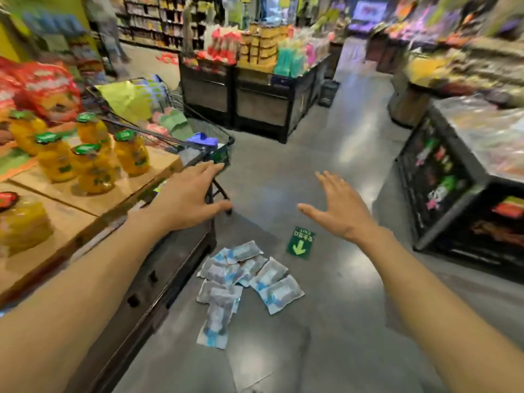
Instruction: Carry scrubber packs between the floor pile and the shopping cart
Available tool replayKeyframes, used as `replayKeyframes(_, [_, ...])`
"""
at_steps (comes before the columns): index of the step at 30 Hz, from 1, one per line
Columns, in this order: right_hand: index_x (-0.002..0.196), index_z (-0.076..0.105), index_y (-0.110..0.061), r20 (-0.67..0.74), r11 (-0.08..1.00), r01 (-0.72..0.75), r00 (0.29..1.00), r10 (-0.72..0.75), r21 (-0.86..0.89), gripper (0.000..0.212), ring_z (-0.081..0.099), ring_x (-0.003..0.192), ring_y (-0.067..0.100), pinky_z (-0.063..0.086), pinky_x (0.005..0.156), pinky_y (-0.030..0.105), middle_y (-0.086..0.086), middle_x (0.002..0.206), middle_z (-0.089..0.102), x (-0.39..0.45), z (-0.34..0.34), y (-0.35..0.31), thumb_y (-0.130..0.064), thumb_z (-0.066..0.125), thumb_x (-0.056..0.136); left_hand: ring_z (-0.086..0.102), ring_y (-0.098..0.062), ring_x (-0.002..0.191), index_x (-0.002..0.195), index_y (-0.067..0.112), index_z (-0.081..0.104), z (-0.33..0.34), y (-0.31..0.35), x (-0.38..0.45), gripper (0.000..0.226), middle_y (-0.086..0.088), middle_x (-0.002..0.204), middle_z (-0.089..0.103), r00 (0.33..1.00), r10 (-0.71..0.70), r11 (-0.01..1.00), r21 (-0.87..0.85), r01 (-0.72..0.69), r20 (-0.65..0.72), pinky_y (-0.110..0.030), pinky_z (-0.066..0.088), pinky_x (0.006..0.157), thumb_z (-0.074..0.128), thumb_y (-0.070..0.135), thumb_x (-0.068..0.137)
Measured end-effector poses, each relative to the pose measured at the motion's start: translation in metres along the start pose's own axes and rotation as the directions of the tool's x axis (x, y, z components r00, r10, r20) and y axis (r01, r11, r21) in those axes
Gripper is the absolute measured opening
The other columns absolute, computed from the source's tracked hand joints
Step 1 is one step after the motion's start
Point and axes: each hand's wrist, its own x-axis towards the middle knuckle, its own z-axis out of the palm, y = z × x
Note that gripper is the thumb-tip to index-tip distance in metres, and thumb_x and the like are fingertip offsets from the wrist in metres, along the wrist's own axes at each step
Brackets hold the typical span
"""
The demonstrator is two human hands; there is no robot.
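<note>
— How do the fingers lie?

— The left hand [188,198] has its fingers [211,167] spread and straight, tips at the near end of a shopping cart [198,131]; whether they touch it I cannot tell. The right hand [338,207] is open too, fingers [326,177] fanned, holding nothing above the floor [312,154].

— And the cart?

— It stands on the left, just beside the counter [93,194] with the juice bottles [93,157]. Its long axis runs from the left hand away to the far left. Dark wire, with a blue part on the handle, loaded with blurred yellow and green bags.

— Anything nearer?

— Pale blue-and-white packets [246,276] lie scattered on the floor between the arms, near a green arrow sticker [301,243].
</note>
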Motion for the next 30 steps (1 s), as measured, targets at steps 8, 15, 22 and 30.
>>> replayKeyframes(8, [0.164,0.017,-0.019,0.015,0.98,-0.199,0.98,0.198,0.004,0.096,0.012,0.158,0.025,0.011,0.128,0.041,0.007,0.171,0.017,0.043,0.011,0.065,-0.071,0.052,0.091,0.046,-0.033,0.143,0.159,0.017,0.034,0.052,0.018,0.13,0.101,-0.013,0.159,0.043,0.986,0.165,0.98,-0.113,-0.163,0.007,-0.05,0.044,0.113,0.046,0.081,0.081])
replayKeyframes(15, [0.164,0.014,-0.022,-0.024,0.951,-0.304,0.952,0.305,0.052,0.097,0.008,0.159,0.019,0.009,0.129,0.039,0.0,0.172,0.015,0.125,0.032,0.094,-0.075,0.05,0.091,0.045,-0.032,0.143,0.16,0.02,0.03,0.098,-0.001,0.229,0.097,-0.009,0.161,0.041,0.975,0.222,0.962,-0.162,-0.217,0.009,-0.053,0.044,0.111,0.042,0.079,0.084])
replayKeyframes(22, [0.164,0.013,-0.026,0.015,0.945,-0.321,0.947,0.321,0.064,0.102,0.007,0.159,0.016,0.009,0.127,0.038,-0.001,0.172,0.013,0.204,0.131,0.14,-0.083,0.043,0.085,0.049,-0.033,0.14,0.158,0.018,0.034,0.22,-0.023,0.301,0.098,-0.012,0.157,0.046,0.983,0.183,0.965,-0.191,-0.182,-0.01,-0.054,0.045,0.11,0.034,0.08,0.082])
replayKeyframes(30, [0.164,0.015,-0.027,0.053,0.95,-0.3,0.954,0.296,0.089,0.098,0.009,0.159,0.017,0.004,0.126,0.033,-0.001,0.172,0.011,0.207,0.427,0.223,-0.074,0.052,0.086,0.052,-0.032,0.136,0.156,0.019,0.036,0.526,-0.021,0.278,0.091,-0.008,0.155,0.048,0.979,0.203,0.948,-0.25,-0.197,-0.003,-0.054,0.047,0.108,0.041,0.076,0.086])
